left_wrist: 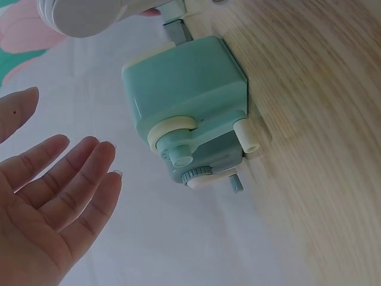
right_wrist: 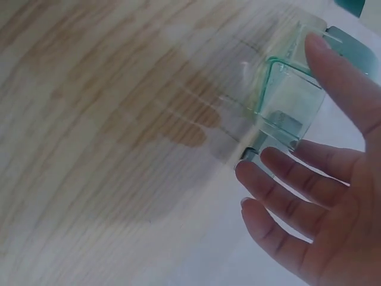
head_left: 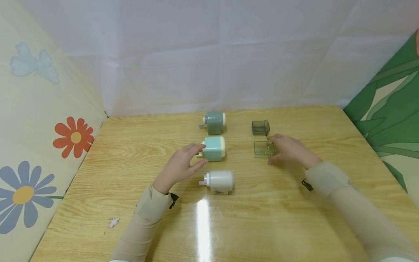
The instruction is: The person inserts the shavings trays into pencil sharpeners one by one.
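A mint hand-crank pencil sharpener (head_left: pixel 214 148) with a cream end lies mid-table. Just left of it is my left hand (head_left: pixel 179 163), fingers extended and apart from the mint sharpener (left_wrist: pixel 184 83) in the left wrist view. My right hand (head_left: pixel 290 150) is spread around the right end of a clear green shavings drawer (head_left: pixel 263 150). In the right wrist view its thumb and fingers lie on either side of the clear drawer (right_wrist: pixel 292 98); whether they touch it I cannot tell. Beyond is a darker see-through drawer (head_left: pixel 260 128).
A dark teal sharpener (head_left: pixel 214 123) lies behind the mint one, and a whitish sharpener (head_left: pixel 222 182) in front. All cranks face left. A small pale scrap (head_left: pixel 113 222) is at the table's front left. A white cloth (head_left: pixel 212 65) hangs behind the table (head_left: pixel 278 225).
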{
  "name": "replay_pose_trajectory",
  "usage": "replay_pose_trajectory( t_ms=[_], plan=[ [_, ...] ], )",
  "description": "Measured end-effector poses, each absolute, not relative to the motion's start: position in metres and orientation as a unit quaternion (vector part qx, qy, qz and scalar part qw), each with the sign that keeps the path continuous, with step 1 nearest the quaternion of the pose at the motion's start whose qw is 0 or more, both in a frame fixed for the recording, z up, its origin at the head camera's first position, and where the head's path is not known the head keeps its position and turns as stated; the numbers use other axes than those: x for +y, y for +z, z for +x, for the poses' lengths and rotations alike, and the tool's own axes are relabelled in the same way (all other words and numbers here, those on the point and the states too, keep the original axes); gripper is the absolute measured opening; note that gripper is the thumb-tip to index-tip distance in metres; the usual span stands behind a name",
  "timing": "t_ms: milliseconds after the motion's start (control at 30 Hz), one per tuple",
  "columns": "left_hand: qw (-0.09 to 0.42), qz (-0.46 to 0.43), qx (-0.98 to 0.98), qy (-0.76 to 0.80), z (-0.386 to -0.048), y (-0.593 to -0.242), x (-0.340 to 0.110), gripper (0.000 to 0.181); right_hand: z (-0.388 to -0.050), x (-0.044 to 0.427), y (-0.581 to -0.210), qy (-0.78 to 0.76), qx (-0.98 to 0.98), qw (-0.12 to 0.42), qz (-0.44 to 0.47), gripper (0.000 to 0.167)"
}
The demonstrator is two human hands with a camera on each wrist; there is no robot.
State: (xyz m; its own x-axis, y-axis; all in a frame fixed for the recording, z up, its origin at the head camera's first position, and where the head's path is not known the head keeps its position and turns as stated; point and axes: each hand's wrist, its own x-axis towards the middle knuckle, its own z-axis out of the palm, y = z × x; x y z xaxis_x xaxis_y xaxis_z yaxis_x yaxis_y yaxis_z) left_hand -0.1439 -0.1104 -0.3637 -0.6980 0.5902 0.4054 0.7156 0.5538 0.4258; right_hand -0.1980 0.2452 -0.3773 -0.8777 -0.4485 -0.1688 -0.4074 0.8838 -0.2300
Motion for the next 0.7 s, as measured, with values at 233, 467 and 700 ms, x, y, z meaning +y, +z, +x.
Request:
replay_pose_trajectory(
  t_ms=[233,467,700],
  plan=[
    [0.105,-0.375,-0.876,-0.286,-0.145,-0.367,-0.111,0.040,-0.199,0.245,-0.380,-0.087,0.965,0.104,-0.225,0.078],
    [0.107,-0.376,-0.876,-0.281,-0.147,-0.371,-0.111,0.042,-0.197,0.243,-0.381,-0.080,0.966,0.105,-0.222,0.075],
    [0.105,-0.377,-0.877,-0.281,-0.148,-0.375,-0.112,0.042,-0.198,0.242,-0.382,-0.078,0.966,0.101,-0.223,0.074]
  ],
)
